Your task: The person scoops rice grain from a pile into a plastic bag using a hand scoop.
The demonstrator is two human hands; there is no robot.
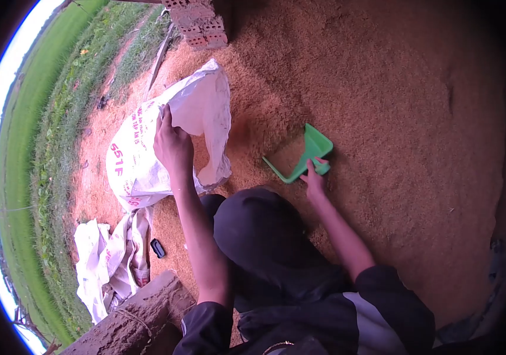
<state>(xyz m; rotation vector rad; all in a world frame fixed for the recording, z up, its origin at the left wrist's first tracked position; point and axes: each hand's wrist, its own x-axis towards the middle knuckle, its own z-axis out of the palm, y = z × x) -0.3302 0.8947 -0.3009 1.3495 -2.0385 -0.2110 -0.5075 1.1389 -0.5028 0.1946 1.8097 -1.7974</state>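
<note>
Left fingers point(166, 112) grasping white woven sack point(131, 139) by rim; mouth best wide. Right fingers point(310, 168) clenched on green plastic scoop point(319, 142); lift level.

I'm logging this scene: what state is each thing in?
White sack, mouth open
Green scoop, held
Left hand, closed on the sack's rim
Right hand, closed on the scoop's handle
Other sacks, crumpled
Loose brown material, spread out
Bricks, stacked
Small black object, lying down
</note>
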